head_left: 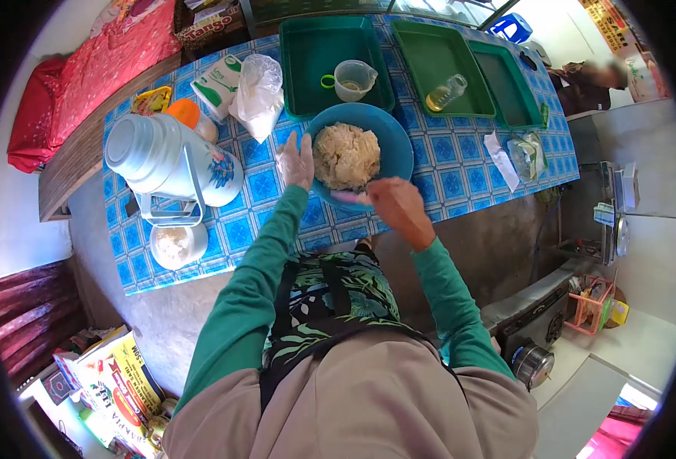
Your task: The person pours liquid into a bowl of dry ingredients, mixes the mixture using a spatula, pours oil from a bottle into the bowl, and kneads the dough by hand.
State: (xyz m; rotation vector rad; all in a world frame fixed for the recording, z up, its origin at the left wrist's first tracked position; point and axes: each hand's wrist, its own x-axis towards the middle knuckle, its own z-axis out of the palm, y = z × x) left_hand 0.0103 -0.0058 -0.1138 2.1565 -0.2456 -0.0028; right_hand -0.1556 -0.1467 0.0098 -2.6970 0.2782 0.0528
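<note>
A blue basin [400, 144] holds a rough, pale mass of dough [346, 155]. My left hand [296, 161] touches the basin's left rim, its fingers apart, and it looks covered by a thin clear glove. At the front right of the basin, my right hand [399, 205] is closed on a pinkish utensil [351, 197], which reaches over the near edge beside the dough. The utensil's tip is blurred. Just behind the basin, a clear measuring cup [354, 81] with a green handle stands in a green tray [296, 57].
On the left are a large thermos [173, 164], a tub of white powder [176, 246], a plastic bag [259, 92] and an orange-lidded jar [185, 115]. A bottle [446, 93] lies in another green tray [411, 46] on the right. A person [586, 86] is at the far right.
</note>
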